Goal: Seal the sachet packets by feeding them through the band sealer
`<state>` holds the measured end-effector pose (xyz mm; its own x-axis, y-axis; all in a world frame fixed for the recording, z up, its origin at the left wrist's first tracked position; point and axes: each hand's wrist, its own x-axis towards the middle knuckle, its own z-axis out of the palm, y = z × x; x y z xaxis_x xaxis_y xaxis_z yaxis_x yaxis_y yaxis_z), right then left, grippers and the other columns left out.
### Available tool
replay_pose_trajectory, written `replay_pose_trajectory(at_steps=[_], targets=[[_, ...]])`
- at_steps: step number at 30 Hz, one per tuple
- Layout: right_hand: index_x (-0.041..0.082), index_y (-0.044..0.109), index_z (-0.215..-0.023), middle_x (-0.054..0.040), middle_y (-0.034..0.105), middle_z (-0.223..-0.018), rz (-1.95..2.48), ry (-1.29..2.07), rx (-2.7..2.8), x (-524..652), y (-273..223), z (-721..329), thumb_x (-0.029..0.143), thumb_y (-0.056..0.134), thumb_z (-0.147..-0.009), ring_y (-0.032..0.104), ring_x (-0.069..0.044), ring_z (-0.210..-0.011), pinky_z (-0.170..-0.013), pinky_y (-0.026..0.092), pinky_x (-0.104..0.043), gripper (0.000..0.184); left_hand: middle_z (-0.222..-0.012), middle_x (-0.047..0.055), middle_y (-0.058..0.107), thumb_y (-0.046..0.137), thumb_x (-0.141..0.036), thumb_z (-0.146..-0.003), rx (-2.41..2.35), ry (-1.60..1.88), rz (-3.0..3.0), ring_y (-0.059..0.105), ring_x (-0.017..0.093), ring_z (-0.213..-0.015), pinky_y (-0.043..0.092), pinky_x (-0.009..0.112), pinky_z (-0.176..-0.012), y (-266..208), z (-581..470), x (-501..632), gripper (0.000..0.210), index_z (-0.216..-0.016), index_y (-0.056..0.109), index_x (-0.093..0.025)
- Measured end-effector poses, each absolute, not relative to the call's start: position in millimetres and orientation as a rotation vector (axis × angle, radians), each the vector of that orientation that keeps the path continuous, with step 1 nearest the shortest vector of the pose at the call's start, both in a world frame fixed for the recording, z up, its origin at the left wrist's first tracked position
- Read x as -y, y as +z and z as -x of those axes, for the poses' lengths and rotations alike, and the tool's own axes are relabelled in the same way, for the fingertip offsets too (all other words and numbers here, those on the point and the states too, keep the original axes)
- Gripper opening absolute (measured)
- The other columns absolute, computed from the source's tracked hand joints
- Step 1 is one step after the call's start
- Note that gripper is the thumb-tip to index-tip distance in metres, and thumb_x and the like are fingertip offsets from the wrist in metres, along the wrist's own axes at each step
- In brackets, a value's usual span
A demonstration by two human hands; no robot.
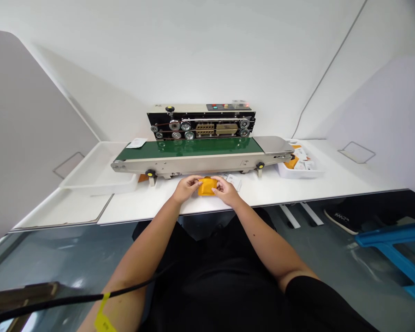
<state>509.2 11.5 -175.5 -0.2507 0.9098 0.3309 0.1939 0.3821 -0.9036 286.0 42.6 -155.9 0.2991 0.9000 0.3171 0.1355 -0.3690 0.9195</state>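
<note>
Between my two hands, over the front edge of the white table, is a small orange pouch (207,186). My left hand (186,188) pinches its left side with thumb and fingers. The right side is gripped the same way by my right hand (226,191). White printed packets (234,181) lie on the table just behind my right hand. Directly beyond the hands stands a band sealing machine (201,122) with a green conveyor belt (207,146). A white packet (136,143) rests on the belt's left end.
At the right, a white bin (299,173) holds orange and white packets. Another white tray (97,186) stands left of the conveyor. An orange piece (143,178) lies under the conveyor's left end. A blue stool (394,240) is on the floor at right; a black cable (72,299) crosses my left arm.
</note>
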Motion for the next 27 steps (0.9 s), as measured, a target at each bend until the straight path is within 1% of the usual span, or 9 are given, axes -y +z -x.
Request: replay_pose_trajectory(at_steps=[2, 6, 10, 15, 18, 21, 24, 27], targets=[[0.025, 0.055, -0.13, 0.0036, 0.057, -0.079, 0.985, 0.955, 1.689, -12, -177, -509, 0.03, 0.061, -0.083, 0.056, -0.013, -0.069, -0.071, 0.051, -0.028, 0.048, -0.065, -0.003, 0.057, 0.071, -0.047, -0.082, -0.934, 1.162, -1.72, 0.05, 0.01, -0.055, 0.042, 0.022, -0.054, -156, -286, -43, 0.041, -0.107, 0.067, -0.014], [0.025, 0.055, -0.128, 0.002, 0.061, -0.084, 0.976, 1.004, 1.654, -14, -181, -509, 0.033, 0.06, -0.083, 0.059, -0.014, -0.071, -0.07, 0.051, -0.028, 0.046, -0.064, -0.004, 0.056, 0.073, -0.045, -0.08, -0.913, 1.168, -1.669, 0.05, 0.009, -0.053, 0.039, 0.021, -0.051, -156, -287, -43, 0.039, -0.102, 0.063, -0.016], [0.024, 0.057, -0.124, 0.002, 0.06, -0.083, 0.969, 1.024, 1.627, -16, -183, -509, 0.036, 0.06, -0.083, 0.059, -0.014, -0.07, -0.069, 0.051, -0.027, 0.043, -0.062, -0.005, 0.057, 0.076, -0.045, -0.078, -0.906, 1.121, -1.628, 0.049, 0.008, -0.049, 0.038, 0.019, -0.048, -153, -288, -40, 0.039, -0.098, 0.058, -0.017], [0.022, 0.061, -0.101, 0.0039, 0.055, -0.071, 1.026, 1.017, 1.657, -15, -175, -512, 0.039, 0.058, -0.085, 0.053, -0.012, -0.06, -0.058, 0.046, -0.024, 0.023, -0.057, -0.007, 0.054, 0.076, -0.045, -0.079, -0.837, 0.999, -1.635, 0.049, 0.008, -0.045, 0.036, 0.018, -0.046, -154, -287, -37, 0.038, -0.095, 0.053, -0.019], [0.022, 0.061, -0.093, 0.0052, 0.056, -0.065, 1.06, 1.069, 1.885, -16, -152, -521, 0.036, 0.061, -0.083, 0.051, -0.011, -0.054, -0.053, 0.043, -0.022, 0.017, -0.062, -0.006, 0.056, 0.076, -0.044, -0.08, -0.785, 0.982, -1.627, 0.052, 0.008, -0.05, 0.039, 0.018, -0.049, -155, -286, -38, 0.039, -0.096, 0.052, -0.018], [0.021, 0.064, -0.099, 0.0035, 0.062, -0.07, 1.074, 1.114, 1.977, -28, -112, -542, 0.035, 0.065, -0.082, 0.052, -0.01, -0.052, -0.05, 0.044, -0.022, 0.022, -0.067, -0.004, 0.059, 0.074, -0.045, -0.081, -0.772, 1.046, -1.588, 0.055, 0.009, -0.055, 0.043, 0.019, -0.054, -155, -285, -40, 0.043, -0.104, 0.05, -0.018], [0.019, 0.064, -0.112, 0.0013, 0.065, -0.073, 1.058, 0.963, 1.688, -62, -67, -578, 0.034, 0.068, -0.08, 0.056, -0.01, -0.053, -0.051, 0.049, -0.022, 0.035, -0.069, -0.003, 0.061, 0.071, -0.046, -0.083, -0.784, 1.105, -1.584, 0.056, 0.01, -0.056, 0.045, 0.02, -0.055, -156, -283, -41, 0.045, -0.111, 0.05, -0.018], [0.016, 0.061, -0.113, 0.0023, 0.062, -0.071, 1.017, 0.63, 1.143, -108, -34, -624, 0.029, 0.064, -0.083, 0.058, -0.008, -0.052, -0.052, 0.051, -0.02, 0.033, -0.071, -0.002, 0.062, 0.069, -0.046, -0.084, -0.786, 1.124, -1.599, 0.056, 0.01, -0.057, 0.045, 0.021, -0.055, -157, -282, -43, 0.043, -0.112, 0.051, -0.018]])
